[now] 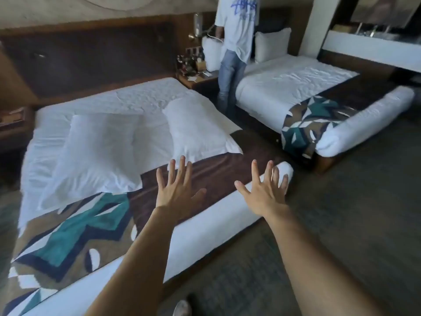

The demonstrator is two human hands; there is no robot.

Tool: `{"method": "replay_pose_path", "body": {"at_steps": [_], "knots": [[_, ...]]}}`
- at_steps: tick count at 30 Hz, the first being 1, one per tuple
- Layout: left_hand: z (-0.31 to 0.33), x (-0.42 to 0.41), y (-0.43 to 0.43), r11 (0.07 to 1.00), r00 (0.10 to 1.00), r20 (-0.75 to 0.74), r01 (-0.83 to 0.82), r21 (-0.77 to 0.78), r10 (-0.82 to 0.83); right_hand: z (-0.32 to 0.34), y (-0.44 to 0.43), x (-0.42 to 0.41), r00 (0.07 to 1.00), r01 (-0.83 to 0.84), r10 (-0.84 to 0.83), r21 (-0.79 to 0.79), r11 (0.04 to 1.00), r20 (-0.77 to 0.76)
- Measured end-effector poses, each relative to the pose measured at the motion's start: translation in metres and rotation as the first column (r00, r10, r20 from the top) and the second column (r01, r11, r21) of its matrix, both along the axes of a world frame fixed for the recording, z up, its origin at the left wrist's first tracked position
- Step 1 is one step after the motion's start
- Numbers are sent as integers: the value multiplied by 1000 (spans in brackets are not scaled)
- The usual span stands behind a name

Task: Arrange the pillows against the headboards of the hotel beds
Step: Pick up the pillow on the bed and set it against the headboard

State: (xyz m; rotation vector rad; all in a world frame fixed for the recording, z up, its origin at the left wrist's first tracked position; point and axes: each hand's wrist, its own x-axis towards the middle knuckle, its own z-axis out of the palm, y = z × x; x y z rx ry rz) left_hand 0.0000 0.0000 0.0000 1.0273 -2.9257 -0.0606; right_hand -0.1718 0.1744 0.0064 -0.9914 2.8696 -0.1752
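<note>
Two white pillows lie flat on the near bed, away from its dark headboard (pixel 91 53): a left pillow (pixel 95 153) and a right pillow (pixel 200 126) reaching the brown runner. My left hand (pixel 180 190) hovers open over the runner just below the right pillow. My right hand (pixel 264 190) is spread open over the bed's foot corner. On the far bed one pillow (pixel 271 45) stands against its headboard. Another pillow (pixel 210 53) is upright beside a standing person.
A person (pixel 237 42) in a white shirt and jeans stands between the beds by the nightstand (pixel 196 74), which holds small items. A patterned runner (pixel 75 236) crosses the near bed's foot. The far bed (pixel 296 80) has its own runner. Carpet lies to the right.
</note>
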Motion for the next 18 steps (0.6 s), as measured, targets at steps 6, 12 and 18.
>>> {"method": "replay_pose_path", "body": {"at_steps": [6,12,18], "knots": [[-37,-83,13,988,988,30,154,13,-154,-30,30,-56,995,103,-103,43,994,4],[-72,-174,11,960,956,85,279,28,-280,-57,43,-122,969,244,-246,111,963,5],[-92,-264,2,928,915,157,365,72,-372,-78,46,-186,929,358,-368,136,924,48]]}}
